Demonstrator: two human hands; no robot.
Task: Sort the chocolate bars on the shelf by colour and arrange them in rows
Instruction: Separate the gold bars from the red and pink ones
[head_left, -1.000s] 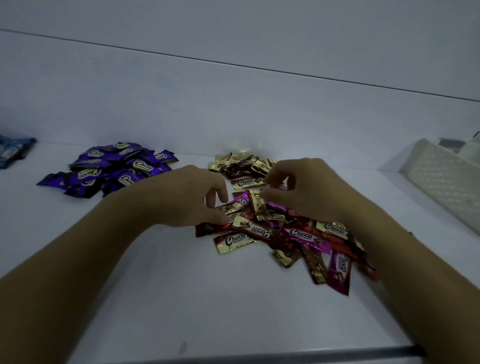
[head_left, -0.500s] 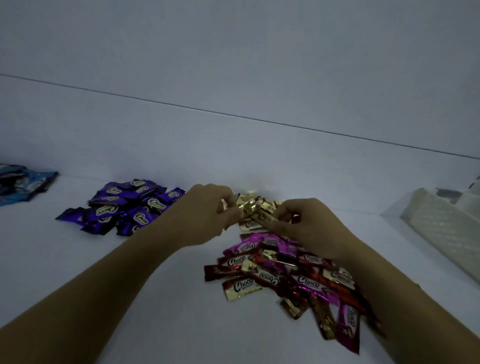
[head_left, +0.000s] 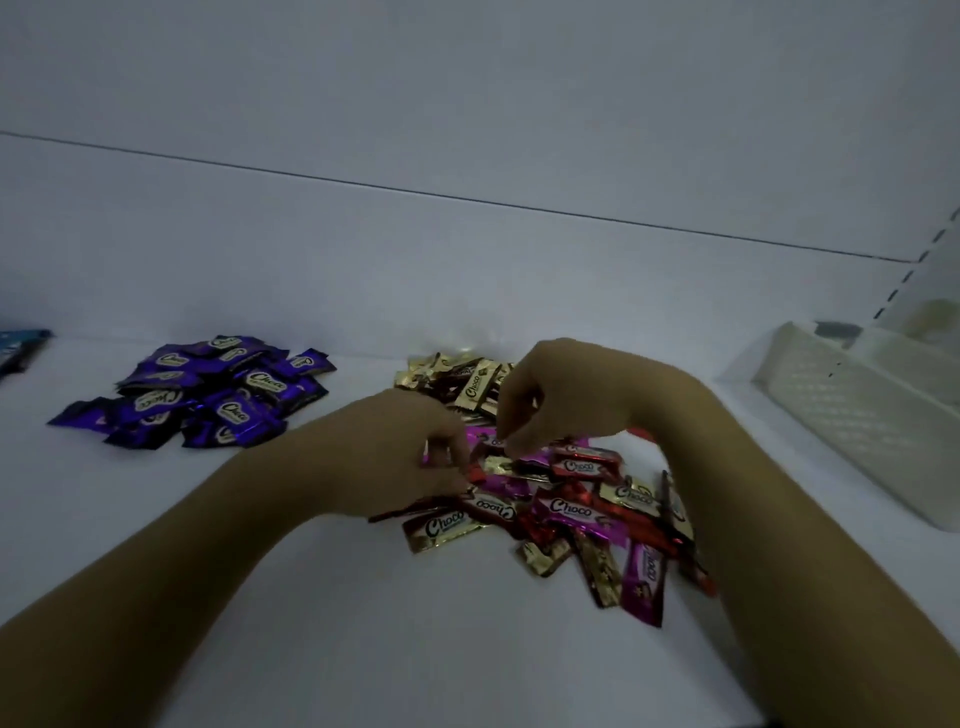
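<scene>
You're holding your left hand (head_left: 395, 457) low and palm-down, fingers curling under; your right hand (head_left: 566, 395) is arching just beyond it, wrist raised, fingertips pointing down, nearly meeting the left's.

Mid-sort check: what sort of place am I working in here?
Probably a shop or stockroom shelving unit: a white shelf, a slotted upright at its right end, a purple pile of wrapped Choco bars, and a white basket.

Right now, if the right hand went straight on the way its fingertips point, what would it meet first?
The right hand is curled downward over the mixed pile; it would probably first meet the small gold bar lying on pink wrappers just beneath, though blur leaves depth unclear.
</scene>
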